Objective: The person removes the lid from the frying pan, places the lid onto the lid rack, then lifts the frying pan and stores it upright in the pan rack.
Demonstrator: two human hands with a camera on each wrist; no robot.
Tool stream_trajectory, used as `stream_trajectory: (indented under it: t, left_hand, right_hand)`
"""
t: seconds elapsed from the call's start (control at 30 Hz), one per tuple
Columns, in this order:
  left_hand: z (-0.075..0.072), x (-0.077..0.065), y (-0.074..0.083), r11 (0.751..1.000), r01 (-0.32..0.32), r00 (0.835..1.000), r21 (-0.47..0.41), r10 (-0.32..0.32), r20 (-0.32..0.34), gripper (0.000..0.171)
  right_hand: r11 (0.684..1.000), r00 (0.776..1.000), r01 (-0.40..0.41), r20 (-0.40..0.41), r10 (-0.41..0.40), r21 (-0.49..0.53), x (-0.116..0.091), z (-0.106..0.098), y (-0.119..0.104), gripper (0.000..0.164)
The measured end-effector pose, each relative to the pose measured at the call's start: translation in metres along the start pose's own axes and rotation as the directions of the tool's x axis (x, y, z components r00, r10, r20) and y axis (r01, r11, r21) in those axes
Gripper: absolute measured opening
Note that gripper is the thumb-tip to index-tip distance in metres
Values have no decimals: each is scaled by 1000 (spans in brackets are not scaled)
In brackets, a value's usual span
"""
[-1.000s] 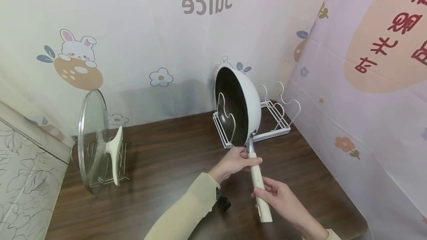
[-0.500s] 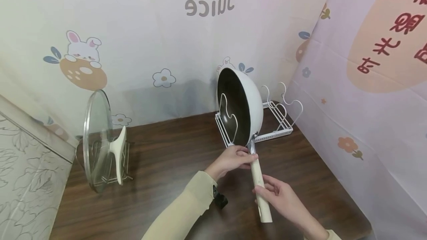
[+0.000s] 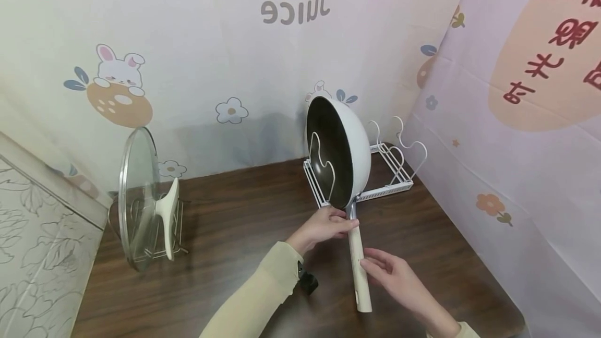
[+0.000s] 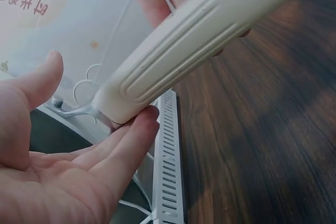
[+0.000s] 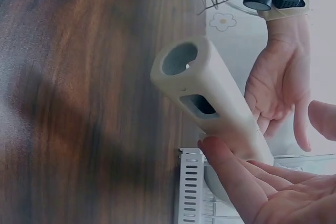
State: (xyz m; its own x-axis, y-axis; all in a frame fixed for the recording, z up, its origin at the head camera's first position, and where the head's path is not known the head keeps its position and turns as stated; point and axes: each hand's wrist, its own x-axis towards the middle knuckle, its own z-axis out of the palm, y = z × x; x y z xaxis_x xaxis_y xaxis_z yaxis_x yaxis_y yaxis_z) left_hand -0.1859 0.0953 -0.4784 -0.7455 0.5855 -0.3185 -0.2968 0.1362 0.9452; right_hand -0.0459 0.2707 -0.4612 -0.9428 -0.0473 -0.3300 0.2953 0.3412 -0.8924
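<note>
A white wok [image 3: 359,145] with a dark inside stands on its side in a white wire rack [image 3: 385,190]. Its cream handle [image 3: 359,270] points toward me. My left hand [image 3: 324,226] is at the top of the handle, near the metal neck. In the left wrist view, the straight fingers of the left hand [image 4: 68,177] reach under the handle, thumb raised apart from it. Lower down, my right hand [image 3: 392,278] lies along the handle's right side. The right wrist view shows fingertips of the right hand [image 5: 262,182] against the handle, thumb away.
At the left, a glass lid [image 3: 136,202] with a cream knob stands upright in a thin wire stand [image 3: 178,223]. Patterned cloth walls [image 3: 225,56] border the brown wooden table [image 3: 235,213] at the back and right. More curved white dividers [image 3: 413,145] rise from the rack's right part.
The handle's lower end has swung slightly left. My right hand's thumb has come off the top of the handle, and both hands have loosened. The wok stays in the rack.
</note>
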Motion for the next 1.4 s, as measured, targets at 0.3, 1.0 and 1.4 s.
stream_trajectory:
  t: [0.3,1.0,1.4]
  left_hand:
    - [-12,-4,3,1000,2,1000,21,-2,-6,63]
    - [-34,-8,4,1000,-14,999,-28,13,-40,67]
    - [-62,-18,10,999,-49,988,12,50,-146,61]
  right_hand:
    - [1000,999,14,38,-15,4,7,1,6,60]
    - [999,996,37,84,-38,19,21,2,-4,56]
    - [991,992,110,53,-114,74,35,10,-24,55]
